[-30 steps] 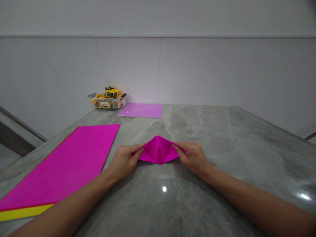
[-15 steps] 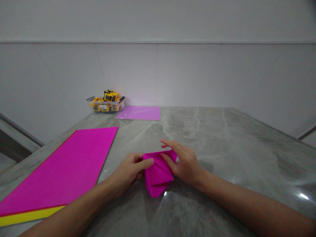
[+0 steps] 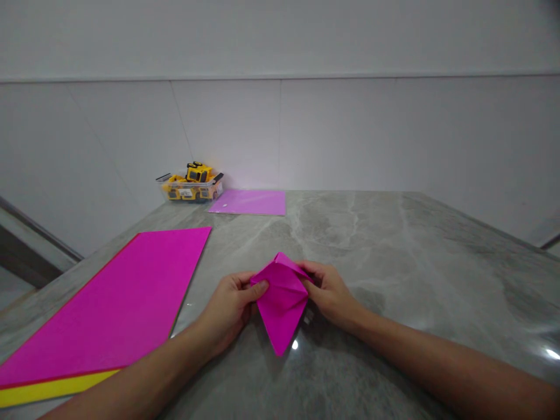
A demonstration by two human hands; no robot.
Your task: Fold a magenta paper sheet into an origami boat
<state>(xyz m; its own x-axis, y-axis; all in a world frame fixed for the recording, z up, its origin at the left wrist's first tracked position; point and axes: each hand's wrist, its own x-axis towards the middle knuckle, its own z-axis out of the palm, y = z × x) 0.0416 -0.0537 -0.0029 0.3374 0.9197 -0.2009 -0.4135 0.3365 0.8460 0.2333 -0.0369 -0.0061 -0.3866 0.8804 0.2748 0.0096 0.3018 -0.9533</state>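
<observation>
A folded sheet of magenta paper (image 3: 282,303) is held up between both hands, just above the grey table. It has a diamond-like outline, with one point at the top and a longer one toward me, and creases cross its middle. My left hand (image 3: 234,300) pinches its left corner, thumb on the upper face and fingers behind. At the right corner, my right hand (image 3: 330,291) grips the paper between thumb and fingers. The underside of the paper is hidden, as are some fingertips.
To the left lies a stack of large coloured sheets (image 3: 126,297), magenta on top with red and yellow edges beneath. At the back, a clear plastic box (image 3: 188,191) holds yellow toy vehicles (image 3: 199,173), beside a flat lilac sheet (image 3: 251,202). The marbled table (image 3: 394,251) meets a white wall.
The far edge of the folded paper has changed from nearly straight to a raised point, and its near point looks longer. My right hand's raised fingers have closed onto the right corner.
</observation>
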